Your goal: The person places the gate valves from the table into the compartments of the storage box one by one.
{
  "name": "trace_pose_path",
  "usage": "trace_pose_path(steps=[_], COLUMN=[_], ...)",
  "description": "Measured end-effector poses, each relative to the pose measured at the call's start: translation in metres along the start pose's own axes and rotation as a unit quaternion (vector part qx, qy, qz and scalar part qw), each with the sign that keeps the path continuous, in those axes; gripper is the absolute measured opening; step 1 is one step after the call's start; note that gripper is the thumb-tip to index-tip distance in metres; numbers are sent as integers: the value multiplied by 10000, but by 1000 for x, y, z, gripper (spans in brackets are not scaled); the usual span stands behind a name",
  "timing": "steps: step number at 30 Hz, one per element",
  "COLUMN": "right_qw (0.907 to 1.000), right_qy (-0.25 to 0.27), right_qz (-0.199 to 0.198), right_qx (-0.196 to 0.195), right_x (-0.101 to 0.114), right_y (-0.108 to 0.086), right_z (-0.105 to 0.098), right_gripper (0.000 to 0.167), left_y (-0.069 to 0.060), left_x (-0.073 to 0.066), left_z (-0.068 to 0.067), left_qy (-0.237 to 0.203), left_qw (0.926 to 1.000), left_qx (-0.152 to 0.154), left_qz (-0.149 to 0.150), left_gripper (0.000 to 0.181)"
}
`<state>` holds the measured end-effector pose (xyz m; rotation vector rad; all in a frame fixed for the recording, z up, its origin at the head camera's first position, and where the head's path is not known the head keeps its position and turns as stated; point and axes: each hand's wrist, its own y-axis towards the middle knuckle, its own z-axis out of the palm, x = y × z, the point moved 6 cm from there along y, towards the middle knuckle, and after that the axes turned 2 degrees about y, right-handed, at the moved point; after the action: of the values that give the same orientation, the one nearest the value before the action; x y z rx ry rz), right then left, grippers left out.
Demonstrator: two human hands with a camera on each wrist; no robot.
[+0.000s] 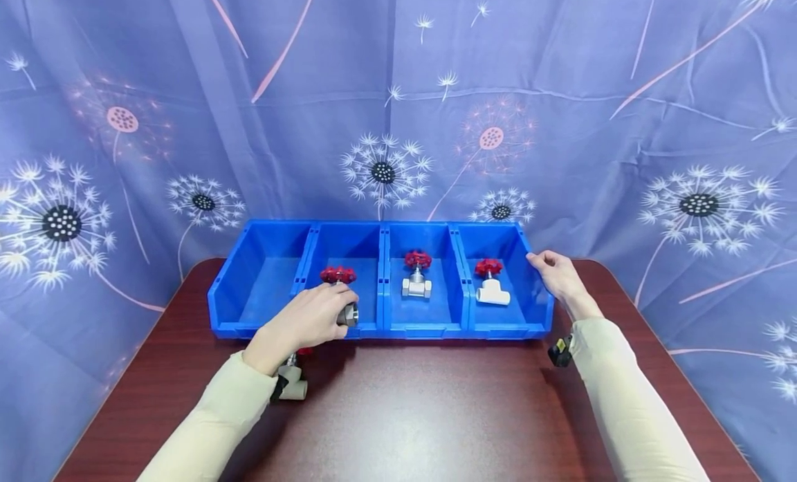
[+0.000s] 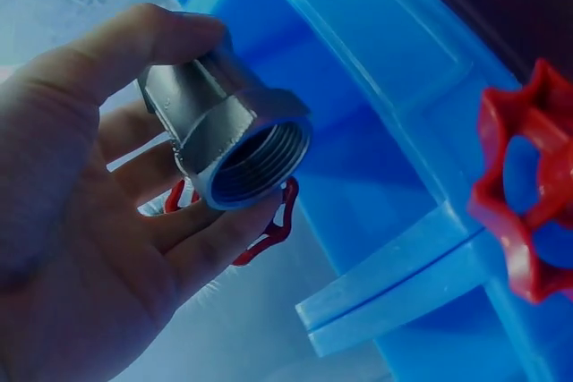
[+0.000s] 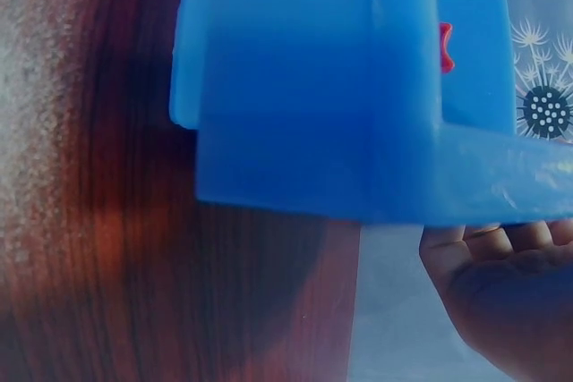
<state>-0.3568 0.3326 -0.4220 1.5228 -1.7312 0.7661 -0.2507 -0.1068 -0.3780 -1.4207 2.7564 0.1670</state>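
Note:
My left hand (image 1: 305, 317) grips a metal gate valve (image 1: 348, 314) with a red handwheel, above the front of the second blue bin from the left. In the left wrist view, the threaded end of its metal body shows between thumb and fingers, with parts of the handwheel behind them. My right hand (image 1: 560, 278) grips the outer side rim of the rightmost blue bin (image 1: 540, 299); in the right wrist view its fingers bend against the wall. Beneath my left wrist, a white plastic valve (image 1: 292, 385) with a red handwheel lies on the table, partly hidden by the sleeve.
Four-compartment width of blue bins (image 1: 261, 288) spans the back of the brown table (image 1: 423, 413). A silver valve (image 1: 416, 285) sits in the third bin, a white valve (image 1: 493, 292) in the rightmost. A patterned curtain (image 1: 386, 67) hangs behind.

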Motion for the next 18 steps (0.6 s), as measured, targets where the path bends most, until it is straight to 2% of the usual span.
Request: trace_pose_path(steps=[10,18], right_qw=[10000,10000], right_qy=[-34,31], right_qz=[16,50], right_qx=[-72,-69], right_x=[2,-1], right_y=[0,2], right_z=[-1,1], right_gripper=[53,51], left_y=[34,53], left_x=[18,25], left_z=[14,26], left_qy=[51,-71], left_qw=[9997,9976], left_qx=[154,584], left_qz=[-186,-363], left_gripper=[42,49])
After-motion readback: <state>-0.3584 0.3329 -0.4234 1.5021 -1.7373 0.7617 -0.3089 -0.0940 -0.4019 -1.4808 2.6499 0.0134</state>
